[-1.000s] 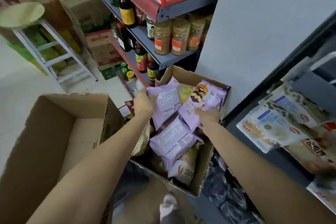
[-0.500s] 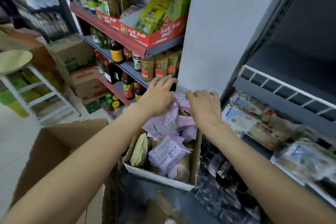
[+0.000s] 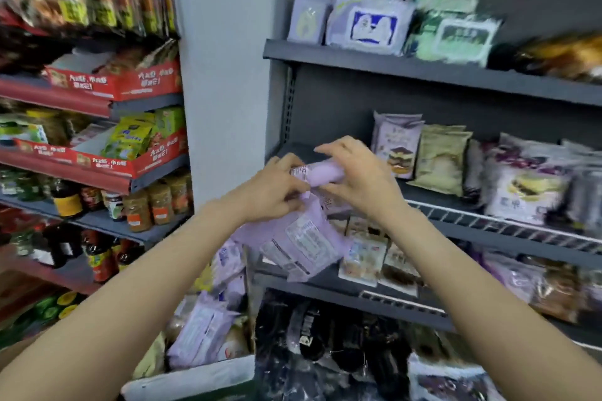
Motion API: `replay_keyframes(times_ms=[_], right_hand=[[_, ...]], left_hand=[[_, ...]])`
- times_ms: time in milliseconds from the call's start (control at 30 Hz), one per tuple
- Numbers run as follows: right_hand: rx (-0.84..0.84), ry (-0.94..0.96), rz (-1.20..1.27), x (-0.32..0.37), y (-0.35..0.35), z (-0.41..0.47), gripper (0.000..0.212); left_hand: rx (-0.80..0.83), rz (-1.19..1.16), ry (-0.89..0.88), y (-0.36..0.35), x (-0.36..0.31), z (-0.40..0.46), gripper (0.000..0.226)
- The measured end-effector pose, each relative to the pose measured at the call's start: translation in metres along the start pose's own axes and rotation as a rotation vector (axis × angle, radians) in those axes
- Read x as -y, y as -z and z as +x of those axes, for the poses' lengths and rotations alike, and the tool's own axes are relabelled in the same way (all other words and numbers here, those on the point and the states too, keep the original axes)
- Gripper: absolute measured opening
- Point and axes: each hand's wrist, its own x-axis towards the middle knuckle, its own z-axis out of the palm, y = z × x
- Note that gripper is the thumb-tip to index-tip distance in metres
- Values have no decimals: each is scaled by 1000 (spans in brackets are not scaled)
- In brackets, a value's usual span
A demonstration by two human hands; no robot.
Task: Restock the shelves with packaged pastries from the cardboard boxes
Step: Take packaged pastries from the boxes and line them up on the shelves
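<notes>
**Purple pastry packs up at the grey shelf**

Far left of the frame, red shelves (image 3: 81, 101) carry snack bags and red display trays, and below them a grey ledge holds rows of jars and bottles (image 3: 143, 205). Down at lower centre-left, the cardboard box (image 3: 189, 378) shows its white front edge, with more purple packs (image 3: 202, 329) lying inside.

Centre frame now: my left hand (image 3: 273, 192) has its grip pinched on the lavender packaged pastries (image 3: 293, 241), fingers curled into the wrapper's top. One pack hangs below my hand with its label side facing me; another, rolled pack (image 3: 321, 172) sits between both hands. My right hand (image 3: 361, 179) grasps that rolled pack from the right, thumb under, fingers arched over it.

Both hands are raised in front of the grey shelf (image 3: 358, 277), at its left end by the white pillar (image 3: 221, 75). Right of my hands, the middle shelf has upright purple and beige pastry bags (image 3: 420, 153) behind a white wire rail (image 3: 488, 225). Upper right, blurred pale and green packs (image 3: 391, 10) stand on the top shelf.
</notes>
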Motion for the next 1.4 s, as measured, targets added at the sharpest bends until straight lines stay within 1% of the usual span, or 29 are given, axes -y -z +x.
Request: replay_keyframes(times_ms=[33,67,100,133,167,200,233,267,300,367,400,467,533,600,667,700,800,867,933,1000,1067,1133,1200,1233,1267,1300,1333,1367,1400], right_hand=[[-158,-93,132,-9,8,-5,73],[-285,-230,254,-22,10,-9,89],[-350,-406,369,-35,11,-12,104],[-362,-581,510,-47,12,-15,117],[-330,-715,696,-60,11,-17,125],[-266,-796,909,-72,12,-21,127],[-177,-849,1104,-84,15,-25,117],[-96,-883,1245,-95,19,-29,97],[-50,-899,1322,-104,24,-33,75],[-65,-858,1377,-127,27,-38,42],[-102,-839,1375,-139,29,-38,33],[-183,-846,1298,-159,31,-32,29],[-241,-861,1224,-183,30,-19,32],[-273,-863,1180,-210,26,-4,31],[-261,-870,1075,-236,19,13,23],[-233,-875,997,-245,17,21,24],[-150,-873,847,-264,8,44,42],[-111,-824,765,-274,-1,60,46],[-59,-782,619,-281,-13,72,47],[8,-768,482,-287,-31,75,51],[81,-787,344,-291,-50,67,56],[120,-843,310,-292,-64,61,64],[98,-876,298,-289,-67,61,82],[46,-873,291,-285,-64,62,90],[-45,-859,306,-277,-56,62,94],[-155,-819,359,-267,-46,62,92],[-248,-720,445,-255,-38,59,86],[-276,-556,542,-243,-29,55,80],[-208,-384,642,-227,-19,49,78]], left_hand=[[-37,-64,13,4,-12,10,42],[-56,-134,30,6,-21,20,31],[-71,-209,39,7,-30,30,26],[-87,-288,41,6,-37,41,25],[-103,-369,43,4,-45,51,27],[-118,-443,49,2,-52,60,28],[-123,-503,60,-1,-59,69,29],[-120,-548,71,-4,-65,78,28],[-116,-572,72,-8,-69,87,25],[-94,-622,73,-14,-76,106,14],[-68,-674,83,-16,-77,115,15],[-34,-812,143,-19,-78,132,25],[-90,-952,240,-19,-79,147,23],[-164,-1029,355,-19,-77,164,16],[-227,-1075,471,-19,-69,179,14],[-268,-1094,523,-19,-65,185,15],[-451,-1104,671,-23,-52,199,18],[-568,-1105,748,-26,-47,205,24],[-625,-1110,779,-29,-40,210,21],[-631,-1107,792,-30,-36,212,19],[-591,-1050,804,-30,-31,214,19],[-568,-999,816,-29,-24,216,18],[-567,-1004,837,-26,-20,216,16],[-563,-1012,857,-25,-19,216,17],[-560,-1028,883,-24,-19,217,20],[-563,-1056,911,-23,-20,217,22],[-563,-1089,937,-21,-21,219,22],[-548,-1119,971,-18,-23,222,22],[-535,-1148,1011,-15,-26,226,23]])
